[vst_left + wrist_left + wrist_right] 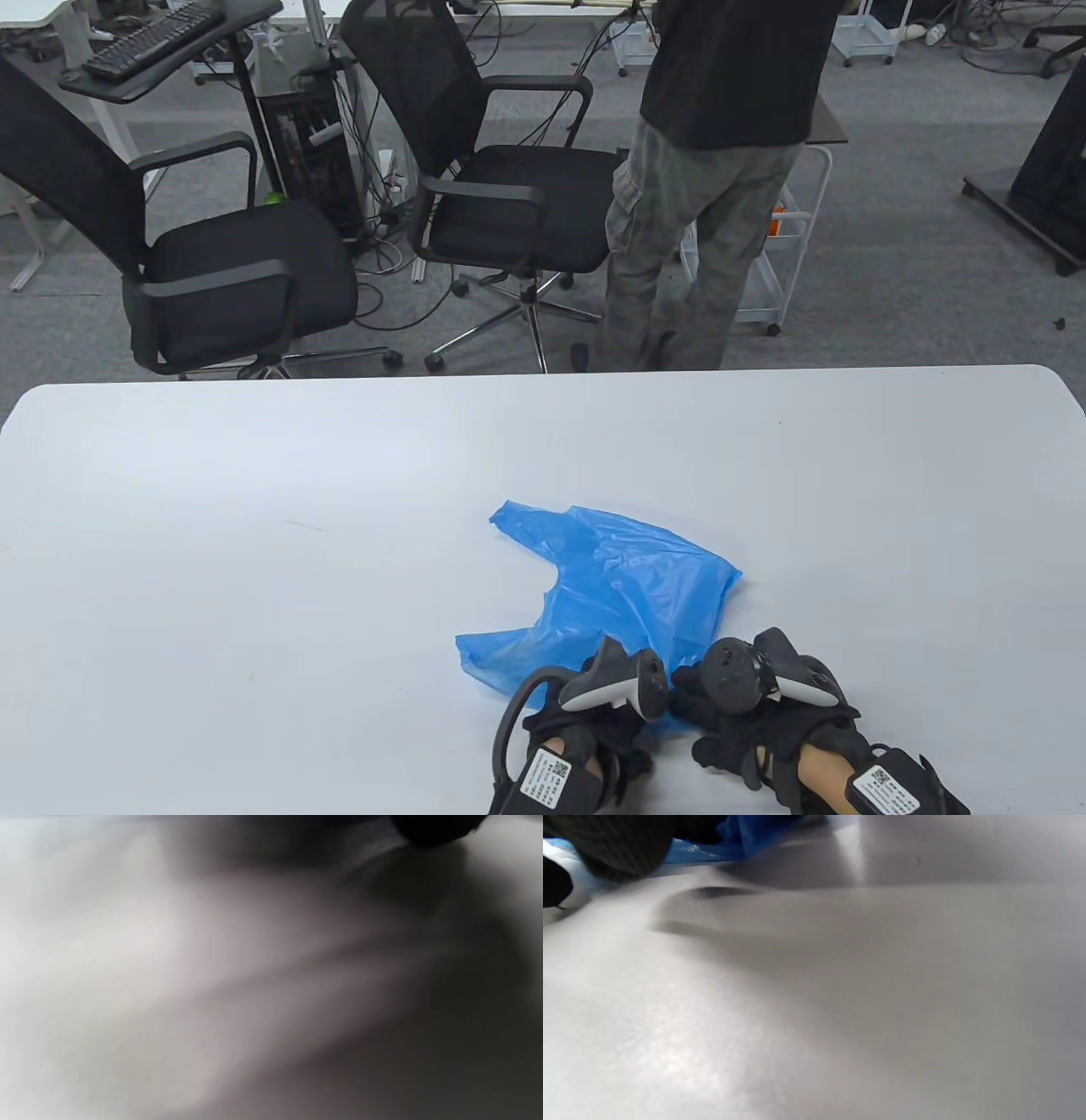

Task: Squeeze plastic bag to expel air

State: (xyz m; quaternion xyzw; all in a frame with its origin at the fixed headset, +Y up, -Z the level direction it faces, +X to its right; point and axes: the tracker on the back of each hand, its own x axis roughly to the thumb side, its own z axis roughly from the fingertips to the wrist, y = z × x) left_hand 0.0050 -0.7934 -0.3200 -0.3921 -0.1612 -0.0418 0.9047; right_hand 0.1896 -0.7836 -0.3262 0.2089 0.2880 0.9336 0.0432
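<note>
**Blue plastic bag: condition and position**

The plastic bag [619, 594] is lying crumpled and mostly flattened on the near part of the white table [254, 526], translucent blue, handles pointing left, its near edge sitting under both gloved hands.

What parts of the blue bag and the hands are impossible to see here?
- Near edge of the blue bag: table view, covered by the left hand and right hand.
- Fingers of both hands: table view, hidden under the trackers and gloves, so their hold is unclear.
- Left wrist view: blurred, only grey table.
- Right wrist view: the bag is cut off at the top edge.
</note>
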